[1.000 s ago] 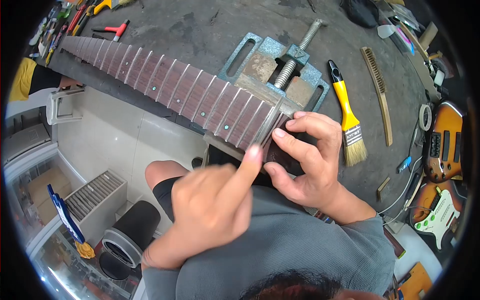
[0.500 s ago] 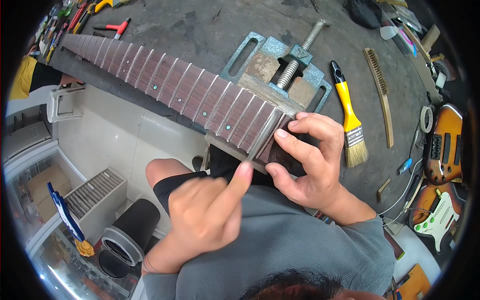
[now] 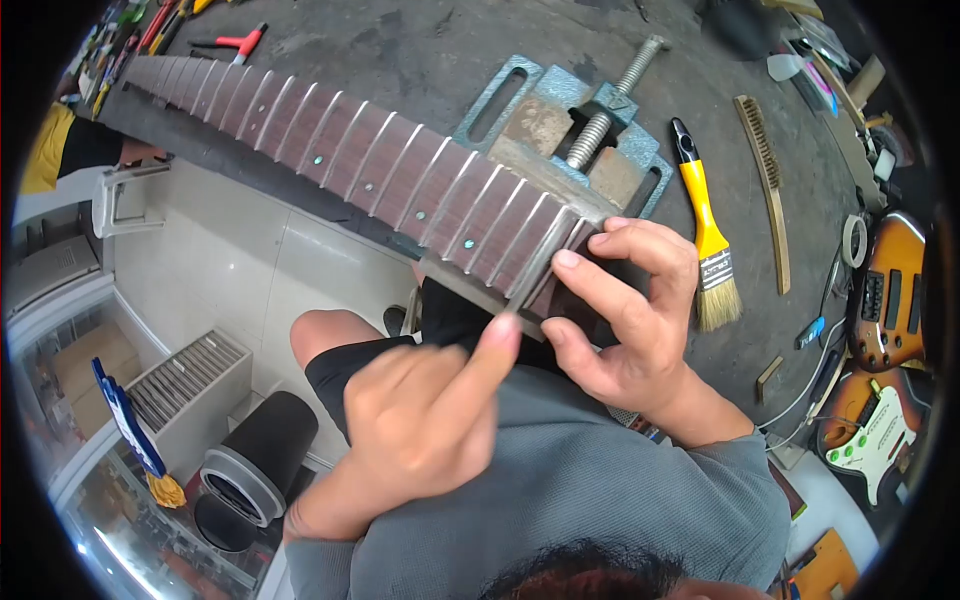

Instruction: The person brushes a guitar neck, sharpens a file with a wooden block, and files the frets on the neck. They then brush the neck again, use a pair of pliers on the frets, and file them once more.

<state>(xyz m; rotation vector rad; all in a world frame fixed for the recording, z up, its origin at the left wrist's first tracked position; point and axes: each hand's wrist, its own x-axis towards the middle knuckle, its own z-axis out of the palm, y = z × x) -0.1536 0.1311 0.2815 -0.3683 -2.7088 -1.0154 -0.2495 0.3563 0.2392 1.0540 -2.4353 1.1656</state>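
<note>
The guitar neck [image 3: 380, 165] lay clamped in a blue-grey vise [image 3: 560, 120] at the near edge of the dark surface [image 3: 400, 50]. Its fretted face was turned up and it ran away to the far left. Across its near right end, just where the vise gripped it, a narrow metal bar [image 3: 540, 262] lay over the frets.

The left hand [image 3: 420, 420] sat near and left of that end, below the neck. Its index finger [image 3: 500, 330] was stretched out with the tip touching the bar's near end, and the other fingers were curled in. Whether the thumb gripped anything underneath could not be told.

The right hand [image 3: 630, 320] was arched over the right end of the neck, clasping it. The thumb was on the near edge, the fingers were on the far edge, and the index fingertip was against the bar.

Right of the vise lay a yellow-handled paintbrush [image 3: 705, 235], and beyond it a wooden wire brush [image 3: 765, 180]. Two sunburst guitar bodies [image 3: 885, 290] rested at the far right edge. A red-handled tool [image 3: 235, 42] lay at the far left.
</note>
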